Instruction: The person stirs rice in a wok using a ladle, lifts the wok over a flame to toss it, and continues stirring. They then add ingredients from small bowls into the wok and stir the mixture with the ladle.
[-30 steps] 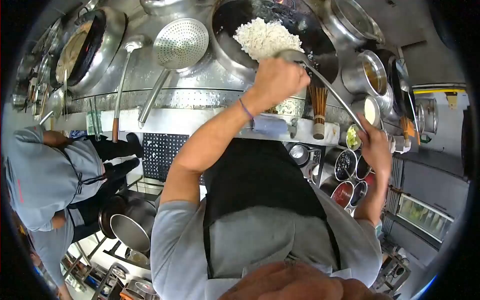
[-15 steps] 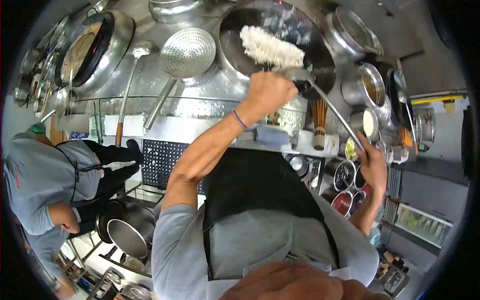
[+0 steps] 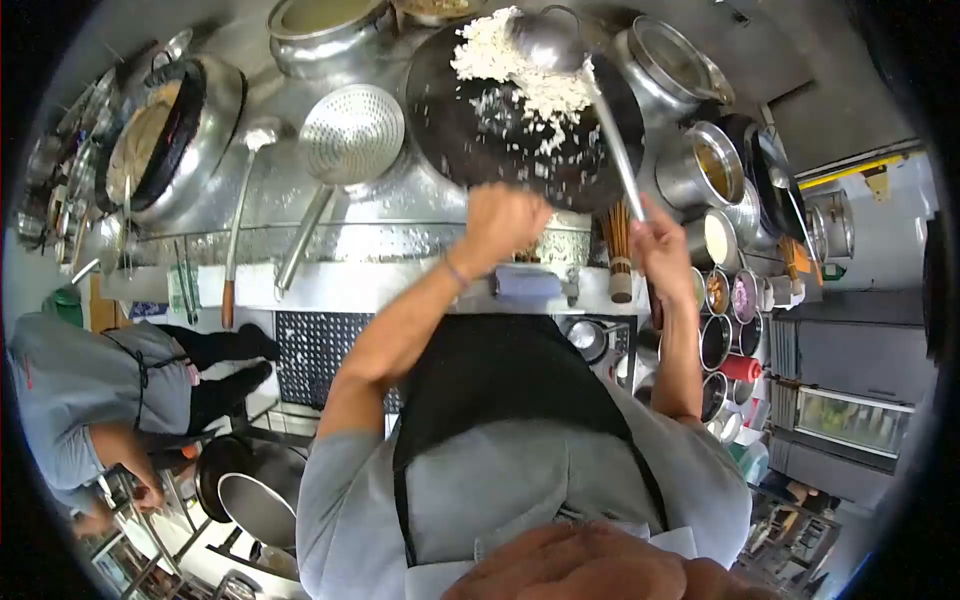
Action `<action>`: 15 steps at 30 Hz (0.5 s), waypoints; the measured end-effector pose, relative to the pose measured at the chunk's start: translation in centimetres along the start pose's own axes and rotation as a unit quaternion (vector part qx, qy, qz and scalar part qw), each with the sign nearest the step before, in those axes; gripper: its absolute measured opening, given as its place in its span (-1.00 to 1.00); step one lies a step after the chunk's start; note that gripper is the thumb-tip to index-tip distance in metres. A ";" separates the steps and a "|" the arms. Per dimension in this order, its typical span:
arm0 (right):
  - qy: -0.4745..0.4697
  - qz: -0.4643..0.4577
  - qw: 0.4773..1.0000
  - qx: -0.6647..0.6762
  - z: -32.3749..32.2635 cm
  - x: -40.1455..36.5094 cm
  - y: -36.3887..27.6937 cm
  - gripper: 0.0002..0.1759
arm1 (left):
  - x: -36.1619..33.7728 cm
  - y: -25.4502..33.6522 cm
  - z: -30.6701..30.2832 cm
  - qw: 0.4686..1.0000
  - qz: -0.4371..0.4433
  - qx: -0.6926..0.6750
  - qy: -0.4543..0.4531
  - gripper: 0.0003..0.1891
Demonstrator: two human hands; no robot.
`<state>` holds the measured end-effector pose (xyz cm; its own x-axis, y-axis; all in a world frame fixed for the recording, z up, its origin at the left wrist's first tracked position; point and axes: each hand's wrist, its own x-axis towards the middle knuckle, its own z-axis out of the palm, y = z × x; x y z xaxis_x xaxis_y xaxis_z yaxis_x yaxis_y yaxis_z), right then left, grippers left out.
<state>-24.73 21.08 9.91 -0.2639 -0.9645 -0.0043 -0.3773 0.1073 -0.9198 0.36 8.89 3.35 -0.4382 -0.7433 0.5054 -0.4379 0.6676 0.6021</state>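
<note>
2 hands are busy: our left hand is clenched on the near rim of the wok, and our right hand grips the ladle by its handle. We see the ladle's bowl resting in the rice at the wok's far side, right of the skimmer.

Seen from above, a person wears a black apron over a grey short-sleeved T-shirt. Thin black straps run down the shirt from the apron's two sides. The grey sleeves end on the upper arms, either side of the apron. A thin dark wristband circles the left wrist, just beyond the apron's top edge. The left hand and right hand are bare.
</note>
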 end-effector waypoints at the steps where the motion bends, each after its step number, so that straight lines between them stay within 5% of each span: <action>1: -0.031 0.088 0.986 0.138 -0.2 -0.8 -3.1 -0.31 | 1.6 -1.0 0.0 1.000 -0.009 0.000 0.009 -0.71; 5: -0.074 -0.039 0.893 0.441 1.4 -0.6 -9.4 -0.25 | 5.2 -3.5 1.6 0.999 0.011 0.000 0.045 -0.69; 9: -0.155 -0.038 0.780 0.605 4.9 2.8 -3.8 -0.34 | 4.7 -3.5 1.2 0.998 0.042 -0.009 0.051 -0.61; 12: -0.101 0.218 0.821 0.517 6.9 6.1 -1.8 -0.61 | 4.8 -3.6 1.3 0.997 0.045 -0.013 0.054 -0.57; 13: -0.158 0.332 0.741 0.561 6.0 9.1 0.5 -0.76 | 5.0 -3.7 1.3 0.998 0.048 -0.013 0.050 -0.57; 15: -0.102 0.309 0.868 0.376 5.6 9.5 -2.5 -0.89 | 5.1 -3.8 1.0 0.997 0.051 -0.020 0.048 -0.57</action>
<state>-21.32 10.26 10.02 -0.0187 -0.8101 -0.5860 0.4856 0.5050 -0.7136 -1.02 2.59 3.04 -0.4010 -0.6743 0.6201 -0.3629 0.7384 0.5684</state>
